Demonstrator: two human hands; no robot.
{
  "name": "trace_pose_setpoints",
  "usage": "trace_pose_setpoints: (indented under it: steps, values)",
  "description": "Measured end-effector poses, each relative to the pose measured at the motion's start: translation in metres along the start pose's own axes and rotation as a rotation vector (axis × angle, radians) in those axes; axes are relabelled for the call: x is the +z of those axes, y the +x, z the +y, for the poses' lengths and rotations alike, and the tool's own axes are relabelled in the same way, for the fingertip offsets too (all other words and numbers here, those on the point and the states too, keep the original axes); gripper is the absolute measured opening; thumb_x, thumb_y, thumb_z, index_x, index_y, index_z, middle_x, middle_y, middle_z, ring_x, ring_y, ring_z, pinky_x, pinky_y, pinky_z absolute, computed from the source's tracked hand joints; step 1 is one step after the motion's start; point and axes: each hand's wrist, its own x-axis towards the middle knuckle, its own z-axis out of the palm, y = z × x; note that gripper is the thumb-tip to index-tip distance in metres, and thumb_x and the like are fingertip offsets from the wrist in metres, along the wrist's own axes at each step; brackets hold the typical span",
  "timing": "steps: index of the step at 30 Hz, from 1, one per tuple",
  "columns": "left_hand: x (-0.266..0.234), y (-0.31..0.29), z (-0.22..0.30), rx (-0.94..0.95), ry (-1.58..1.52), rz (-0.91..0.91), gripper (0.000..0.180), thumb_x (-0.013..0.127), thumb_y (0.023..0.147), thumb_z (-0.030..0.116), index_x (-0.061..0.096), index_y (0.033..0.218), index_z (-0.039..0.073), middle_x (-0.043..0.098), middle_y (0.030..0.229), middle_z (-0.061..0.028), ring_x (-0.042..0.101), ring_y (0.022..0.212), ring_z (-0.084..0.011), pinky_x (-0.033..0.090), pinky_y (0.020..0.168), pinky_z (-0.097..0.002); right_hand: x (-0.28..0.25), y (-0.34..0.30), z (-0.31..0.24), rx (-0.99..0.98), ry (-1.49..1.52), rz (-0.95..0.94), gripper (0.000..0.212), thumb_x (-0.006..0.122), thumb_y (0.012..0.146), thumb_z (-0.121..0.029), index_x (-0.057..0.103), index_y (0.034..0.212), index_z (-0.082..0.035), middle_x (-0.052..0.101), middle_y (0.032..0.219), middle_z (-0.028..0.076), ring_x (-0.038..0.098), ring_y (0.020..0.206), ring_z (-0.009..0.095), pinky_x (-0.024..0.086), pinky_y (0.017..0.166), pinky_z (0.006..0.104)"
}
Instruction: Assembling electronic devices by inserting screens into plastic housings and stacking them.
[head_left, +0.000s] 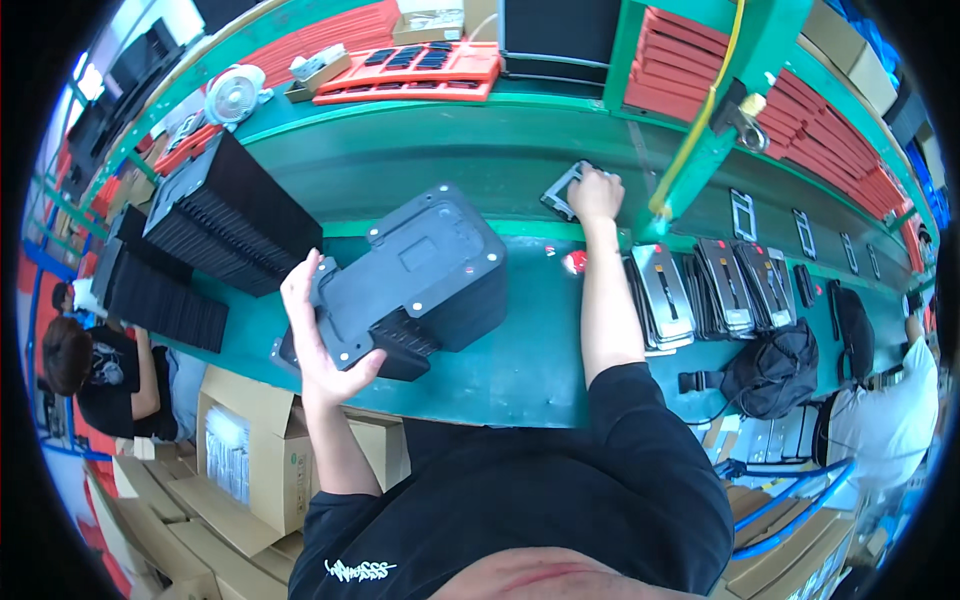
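Observation:
A tall stack of black moulded plastic panels (410,265) stands on the green bench in front of me. My left hand (330,365) is at its near left side, fingers stretched and thumb spread; whether it touches the panels I cannot tell. With my right arm reached forward over the conveyor belt (440,150), my right hand (597,195) grips a small grey rectangular frame (557,197) by its right side. Part of that frame is hidden under the fingers. A small red-and-white object (574,262) lies on the bench beside my right forearm.
More black panel stacks (235,215) stand at the left. To the right are grey-and-black plates (665,295) and a black bag (775,370). A green post (690,170) rises close to my right hand. Further frames (743,215) lie along the belt. Co-workers sit at both sides.

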Motion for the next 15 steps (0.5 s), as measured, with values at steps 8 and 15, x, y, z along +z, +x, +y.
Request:
trace_pose_setpoints:
  steps: [8, 15]
  values:
    - [0.006, 0.002, 0.001, -0.025, -0.179, 0.052, 0.124, 0.087, 0.060, 0.049, 0.030, 0.158, -0.004, 0.043, 0.140, -0.0191, 0.049, 0.127, -0.0319, 0.041, 0.109, -0.0452, -0.025, -0.003, -0.003, 0.217, -0.055, -0.254, 0.031, 0.068, 0.090, -0.030, 0.077, 0.109, -0.007, 0.077, 0.101, 0.011, 0.073, 0.092, 0.029, 0.056, 0.082, 0.0444]
    - [0.003, -0.003, 0.000, -0.076, -0.205, 0.043, 0.135, 0.089, 0.060, 0.049, 0.017, 0.163, 0.002, 0.042, 0.143, -0.0185, 0.049, 0.129, -0.0308, 0.039, 0.111, -0.0448, -0.137, -0.028, -0.088, -0.154, 0.999, -0.127, 0.024, 0.079, 0.087, -0.023, 0.075, 0.093, -0.001, 0.073, 0.079, 0.006, 0.066, 0.070, 0.014, 0.051, 0.067, 0.0281]
